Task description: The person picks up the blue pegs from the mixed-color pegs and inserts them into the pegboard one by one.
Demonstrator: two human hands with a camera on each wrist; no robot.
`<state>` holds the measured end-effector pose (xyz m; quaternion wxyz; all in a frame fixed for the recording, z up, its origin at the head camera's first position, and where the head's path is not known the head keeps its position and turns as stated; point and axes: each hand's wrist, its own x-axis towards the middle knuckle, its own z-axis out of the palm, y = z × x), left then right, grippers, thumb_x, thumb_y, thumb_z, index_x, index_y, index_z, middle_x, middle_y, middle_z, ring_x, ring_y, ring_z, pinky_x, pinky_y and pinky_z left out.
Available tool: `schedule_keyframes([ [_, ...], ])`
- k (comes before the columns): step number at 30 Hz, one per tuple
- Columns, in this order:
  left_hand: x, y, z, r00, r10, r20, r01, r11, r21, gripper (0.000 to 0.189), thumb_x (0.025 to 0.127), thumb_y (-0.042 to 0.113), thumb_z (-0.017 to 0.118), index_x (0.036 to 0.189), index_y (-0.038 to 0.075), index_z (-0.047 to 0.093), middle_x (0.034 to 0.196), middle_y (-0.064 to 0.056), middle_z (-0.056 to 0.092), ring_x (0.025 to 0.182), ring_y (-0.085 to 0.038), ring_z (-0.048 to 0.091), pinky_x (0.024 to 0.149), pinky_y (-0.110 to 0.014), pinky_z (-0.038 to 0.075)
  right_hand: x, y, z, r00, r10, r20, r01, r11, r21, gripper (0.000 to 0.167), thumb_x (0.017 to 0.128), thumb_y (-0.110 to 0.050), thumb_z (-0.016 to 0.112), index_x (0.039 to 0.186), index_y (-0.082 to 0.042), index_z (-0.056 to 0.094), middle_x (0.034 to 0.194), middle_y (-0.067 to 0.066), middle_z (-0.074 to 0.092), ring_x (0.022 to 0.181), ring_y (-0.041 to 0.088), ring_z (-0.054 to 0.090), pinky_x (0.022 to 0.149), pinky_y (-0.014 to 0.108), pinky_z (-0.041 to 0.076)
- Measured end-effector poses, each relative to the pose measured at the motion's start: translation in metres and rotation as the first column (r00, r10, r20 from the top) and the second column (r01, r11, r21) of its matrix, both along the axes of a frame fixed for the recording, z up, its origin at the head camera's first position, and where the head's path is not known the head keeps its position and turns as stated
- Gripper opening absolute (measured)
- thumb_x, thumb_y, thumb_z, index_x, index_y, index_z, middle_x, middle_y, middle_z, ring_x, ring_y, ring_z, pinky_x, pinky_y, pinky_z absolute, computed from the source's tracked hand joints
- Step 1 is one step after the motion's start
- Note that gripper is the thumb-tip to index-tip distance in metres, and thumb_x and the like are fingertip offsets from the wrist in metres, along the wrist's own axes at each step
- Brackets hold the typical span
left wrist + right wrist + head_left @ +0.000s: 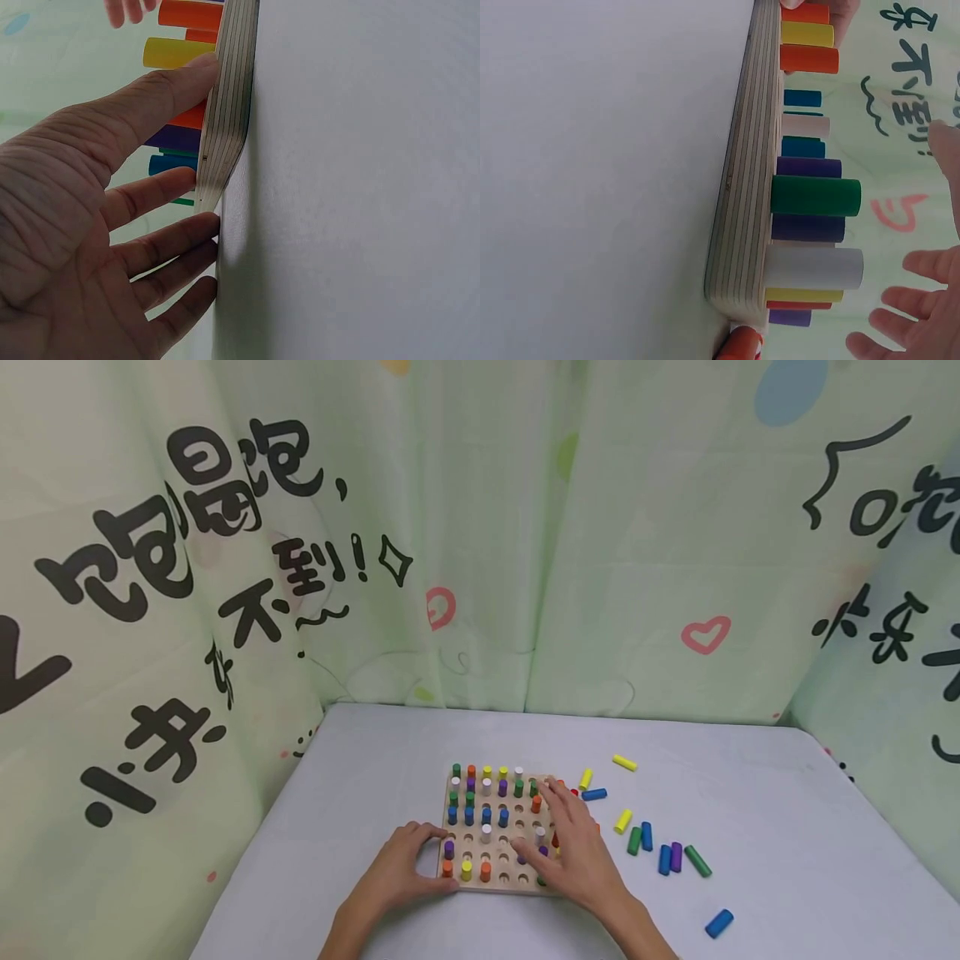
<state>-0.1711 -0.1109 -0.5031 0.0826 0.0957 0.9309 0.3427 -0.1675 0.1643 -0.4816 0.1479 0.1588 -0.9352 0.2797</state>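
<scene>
A wooden pegboard [495,849] lies on the table, with coloured pegs standing in many of its holes. My left hand [401,868] is at its near left corner. In the left wrist view the thumb [176,84] rests against the board's front edge and the index finger [161,193] touches near the corner. My right hand [577,852] hovers over the board's right side, fingers spread, hiding several pegs there. In the right wrist view its fingers [911,304] are apart from the white peg [814,268] and green peg [815,196], with nothing held.
Loose pegs lie right of the board: a yellow peg [624,763] at the back, a long green peg [697,862], a purple peg [677,857], and a blue peg [719,923] nearest the front. A printed curtain [615,568] hangs around the white table [360,752].
</scene>
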Motion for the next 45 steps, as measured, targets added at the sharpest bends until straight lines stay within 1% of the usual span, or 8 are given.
schedule_keyframes([
  [6, 0.0, 0.001, 0.002, 1.0, -0.002, -0.005, 0.002, 1.0, -0.002, 0.068, 0.071, 0.048, 0.092, 0.125, 0.017, 0.066, 0.122, -0.008, 0.062, 0.122, -0.035, 0.055, 0.107, -0.06, 0.045, 0.003, 0.007, 0.0, 0.998, -0.033, 0.046, 0.033, 0.999, -0.008, 0.087, 0.087, -0.051, 0.078, 0.154, -0.009, 0.043, 0.159, 0.017, 0.04, 0.143, 0.038, 0.041, 0.112, 0.063, 0.04],
  [11, 0.0, 0.001, 0.001, 1.0, -0.001, 0.001, 0.001, 1.0, -0.005, 0.068, 0.071, 0.048, 0.091, 0.126, 0.016, 0.065, 0.122, -0.007, 0.062, 0.122, -0.034, 0.055, 0.108, -0.06, 0.045, 0.005, 0.012, -0.001, 0.996, -0.054, 0.078, 0.055, 0.998, -0.014, 0.086, 0.088, -0.055, 0.076, 0.153, -0.01, 0.044, 0.159, 0.017, 0.039, 0.143, 0.04, 0.04, 0.11, 0.066, 0.041],
  [16, 0.0, 0.001, 0.001, 1.0, 0.0, -0.001, 0.0, 1.0, -0.007, 0.069, 0.071, 0.048, 0.092, 0.126, 0.016, 0.066, 0.121, -0.007, 0.063, 0.122, -0.034, 0.055, 0.108, -0.06, 0.045, 0.005, 0.017, -0.001, 0.992, -0.078, 0.104, 0.079, 0.997, -0.005, 0.085, 0.088, -0.055, 0.075, 0.153, -0.009, 0.045, 0.159, 0.016, 0.039, 0.143, 0.039, 0.04, 0.108, 0.066, 0.042],
  [26, 0.001, 0.0, 0.001, 1.0, -0.003, -0.006, 0.003, 1.0, -0.004, 0.068, 0.071, 0.048, 0.092, 0.125, 0.016, 0.066, 0.122, -0.007, 0.063, 0.121, -0.033, 0.055, 0.108, -0.059, 0.046, 0.007, 0.032, -0.001, 0.991, -0.111, 0.076, 0.112, 0.994, 0.0, 0.083, 0.088, -0.05, 0.078, 0.151, -0.007, 0.046, 0.153, 0.017, 0.045, 0.139, 0.039, 0.043, 0.108, 0.064, 0.044],
  [30, 0.001, 0.0, 0.002, 1.0, -0.009, -0.013, 0.009, 1.0, 0.0, 0.068, 0.071, 0.047, 0.092, 0.125, 0.016, 0.066, 0.12, -0.007, 0.063, 0.12, -0.033, 0.056, 0.107, -0.059, 0.046, 0.008, 0.037, 0.0, 0.982, -0.144, 0.12, 0.144, 0.99, 0.014, 0.082, 0.089, -0.05, 0.076, 0.152, -0.008, 0.043, 0.152, 0.019, 0.044, 0.138, 0.04, 0.043, 0.105, 0.064, 0.046],
  [35, 0.0, 0.001, 0.001, 1.0, -0.006, -0.01, 0.006, 1.0, -0.002, 0.067, 0.071, 0.047, 0.092, 0.125, 0.016, 0.066, 0.121, -0.007, 0.063, 0.12, -0.033, 0.056, 0.107, -0.059, 0.046, 0.009, 0.044, 0.0, 0.969, -0.17, 0.179, 0.168, 0.985, 0.028, 0.081, 0.09, -0.045, 0.077, 0.154, -0.009, 0.041, 0.154, 0.021, 0.042, 0.14, 0.042, 0.041, 0.105, 0.066, 0.045],
  [40, -0.001, 0.001, -0.001, 1.0, -0.008, -0.016, 0.007, 1.0, -0.007, 0.067, 0.071, 0.048, 0.092, 0.125, 0.016, 0.066, 0.122, -0.008, 0.063, 0.121, -0.034, 0.056, 0.107, -0.059, 0.046, 0.011, 0.053, 0.0, 0.961, -0.191, 0.198, 0.186, 0.982, 0.044, 0.078, 0.092, -0.046, 0.074, 0.152, -0.008, 0.041, 0.153, 0.022, 0.041, 0.14, 0.044, 0.041, 0.104, 0.068, 0.045],
  [45, 0.0, 0.001, 0.0, 1.0, -0.007, -0.012, 0.007, 1.0, -0.009, 0.068, 0.071, 0.049, 0.091, 0.125, 0.017, 0.066, 0.123, -0.008, 0.063, 0.121, -0.034, 0.056, 0.107, -0.06, 0.046, 0.013, 0.061, 0.002, 0.954, -0.214, 0.208, 0.207, 0.977, 0.057, 0.075, 0.094, -0.042, 0.073, 0.151, -0.004, 0.041, 0.152, 0.024, 0.042, 0.139, 0.044, 0.041, 0.103, 0.067, 0.046],
])
